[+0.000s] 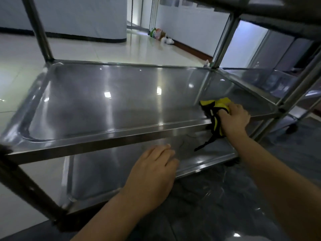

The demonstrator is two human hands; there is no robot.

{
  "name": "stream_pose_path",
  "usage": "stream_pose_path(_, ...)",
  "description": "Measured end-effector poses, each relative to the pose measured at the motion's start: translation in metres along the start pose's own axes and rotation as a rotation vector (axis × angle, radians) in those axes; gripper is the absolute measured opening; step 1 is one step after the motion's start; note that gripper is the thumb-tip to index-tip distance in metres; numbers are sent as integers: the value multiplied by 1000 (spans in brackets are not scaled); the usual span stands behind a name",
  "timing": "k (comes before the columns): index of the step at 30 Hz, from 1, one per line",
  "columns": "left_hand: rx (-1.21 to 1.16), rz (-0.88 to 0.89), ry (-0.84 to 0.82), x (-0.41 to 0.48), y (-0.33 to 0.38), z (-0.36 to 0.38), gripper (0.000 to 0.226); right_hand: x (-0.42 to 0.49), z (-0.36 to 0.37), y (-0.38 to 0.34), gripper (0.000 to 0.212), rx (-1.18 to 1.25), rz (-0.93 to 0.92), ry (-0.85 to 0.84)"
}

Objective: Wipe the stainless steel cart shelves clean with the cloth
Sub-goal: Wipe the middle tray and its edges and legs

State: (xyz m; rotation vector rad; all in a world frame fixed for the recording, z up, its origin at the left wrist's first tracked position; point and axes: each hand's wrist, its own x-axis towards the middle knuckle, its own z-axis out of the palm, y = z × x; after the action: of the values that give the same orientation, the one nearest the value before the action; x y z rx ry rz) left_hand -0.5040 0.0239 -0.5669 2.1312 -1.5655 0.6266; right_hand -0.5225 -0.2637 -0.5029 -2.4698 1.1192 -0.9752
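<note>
The right hand [233,119] held the yellow cloth [218,103] in a closed grip at the near right corner of the cart's middle shelf [107,101], black trim dangling over that shelf's front rim. The left hand [154,173], grip slack and empty, fingers straight, was below that rim.

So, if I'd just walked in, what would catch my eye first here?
The bright yellow cloth with black trim stands out, gripped by the right hand at the right end of the shiny middle shelf. Below it, the left hand is spread open near the front edge of the lower shelf. Far behind, some bags sit on the pale floor by the wall.
</note>
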Motion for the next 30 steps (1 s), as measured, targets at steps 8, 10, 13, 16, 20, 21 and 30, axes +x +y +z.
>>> stream_pose_path(8, 38, 57, -338, 30, 29, 70, 38, 21, -10, 51, 22, 206, -465, 13)
stream_pose_path(10, 32, 46, -382, 43, 38, 92, 37, 19, -25, 62, 26, 315, -580, 40)
stream_pose_path(13, -5, -32, -440, 68, 57, 123, 43, 13, -36, 104, 17, 355, -601, 139)
stream_pose_path(16, -444, -379, -450, 102, 86, 151, 66, -3, -23, 164, 9, 423, -648, 194)
stream_pose_path(20, -1374, -953, -380, 151, 114, 211, 94, -24, 24, 227, 24, 511, -657, 100)
stream_pose_path(21, -1459, -1006, -363, 161, 120, 224, 90, -29, 36, 239, 25, 531, -633, 52)
stream_pose_path(30, -1369, -1382, -91, 194, 152, 291, 31, -56, 94, 322, 46, 498, -469, -193)
